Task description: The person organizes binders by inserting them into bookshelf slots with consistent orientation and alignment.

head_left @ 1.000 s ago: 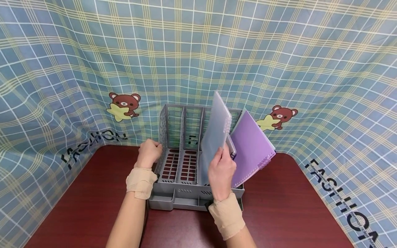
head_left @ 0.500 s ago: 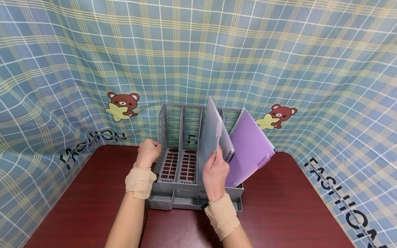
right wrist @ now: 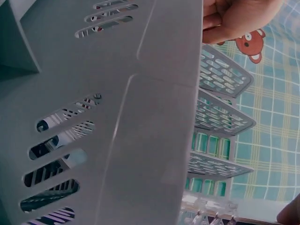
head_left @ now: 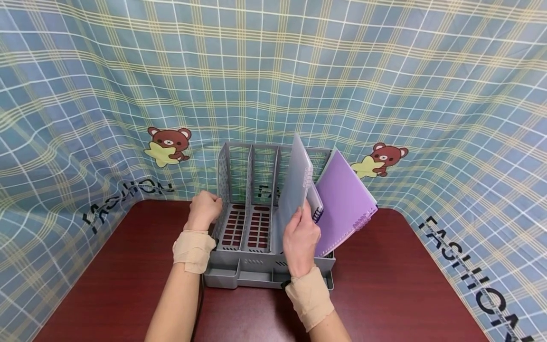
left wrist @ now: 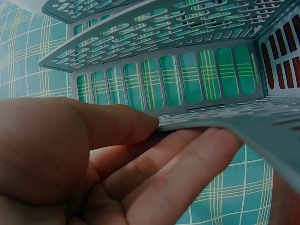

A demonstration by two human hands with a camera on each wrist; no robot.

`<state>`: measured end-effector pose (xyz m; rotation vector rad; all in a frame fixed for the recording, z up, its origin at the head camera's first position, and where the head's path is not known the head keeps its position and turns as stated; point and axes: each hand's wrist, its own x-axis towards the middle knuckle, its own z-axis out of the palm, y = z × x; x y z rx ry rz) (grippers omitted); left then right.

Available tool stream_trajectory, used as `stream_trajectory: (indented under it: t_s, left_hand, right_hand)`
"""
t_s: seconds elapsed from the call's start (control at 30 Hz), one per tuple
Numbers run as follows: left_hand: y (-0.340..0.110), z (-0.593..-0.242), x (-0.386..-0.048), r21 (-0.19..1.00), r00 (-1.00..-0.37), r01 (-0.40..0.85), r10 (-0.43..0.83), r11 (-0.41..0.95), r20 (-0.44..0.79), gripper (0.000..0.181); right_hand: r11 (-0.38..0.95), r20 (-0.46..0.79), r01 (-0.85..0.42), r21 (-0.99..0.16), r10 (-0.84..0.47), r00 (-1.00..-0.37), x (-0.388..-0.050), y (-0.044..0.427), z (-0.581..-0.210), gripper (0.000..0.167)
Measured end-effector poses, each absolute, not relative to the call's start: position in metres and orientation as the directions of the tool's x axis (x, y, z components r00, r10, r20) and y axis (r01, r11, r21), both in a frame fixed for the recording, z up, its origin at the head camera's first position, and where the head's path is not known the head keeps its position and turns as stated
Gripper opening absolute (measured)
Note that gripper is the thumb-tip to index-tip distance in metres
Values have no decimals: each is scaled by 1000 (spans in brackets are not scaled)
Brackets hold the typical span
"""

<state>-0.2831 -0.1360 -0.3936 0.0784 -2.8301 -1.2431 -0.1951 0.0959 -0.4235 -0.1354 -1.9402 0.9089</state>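
A grey desk file organizer [head_left: 231, 259] with upright slotted dividers stands on the table. My left hand [head_left: 205, 209] grips its left side wall; the left wrist view shows the thumb [left wrist: 124, 124] inside and the fingers beneath the wall's edge. My right hand [head_left: 302, 237] holds a clear-covered spiral notebook [head_left: 292, 190] by its coil-bound near edge. That notebook stands upright in the organizer, right of the middle. Behind it a smaller notebook with a dark coil [head_left: 315, 202] shows partly. A purple spiral notebook [head_left: 344, 204] leans right in the rightmost slot.
Two left compartments of the organizer show their slotted floor [head_left: 258, 228]. Shallow trays [head_left: 258, 275] run along its front. A dark red table [head_left: 410, 285] lies under it, and a plaid curtain [head_left: 265, 71] hangs close behind and at both sides.
My right hand and the clear-covered notebook shift left and slightly down, then back a little to the right. My left hand stays on the organizer's side wall.
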Motion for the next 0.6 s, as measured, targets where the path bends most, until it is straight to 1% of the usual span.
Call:
stream_trajectory:
  t_s: [0.13,0.3,0.5,0.6]
  left_hand:
    - [-136,-394,-283,738,-998,-22,-63,674,28,56]
    - [-137,-394,-284,743,-998,-11,-48,669,29,57]
    - [-137,-395,-284,739,-998,-15,-50,674,25,58]
    - [-136,-394,-283,737,-998,-12,-54,675,34,57]
  right_hand:
    - [721,715,-263,-641,437,-545,-198,95,-429,21]
    - [731,713,-251,-635,429,-554,-205,92,-444,19]
    - [743,697,-213,-634,431,-572,-208,87,-454,15]
    - [748,676,-177,-640,437,-593,-206,86,-452,13]
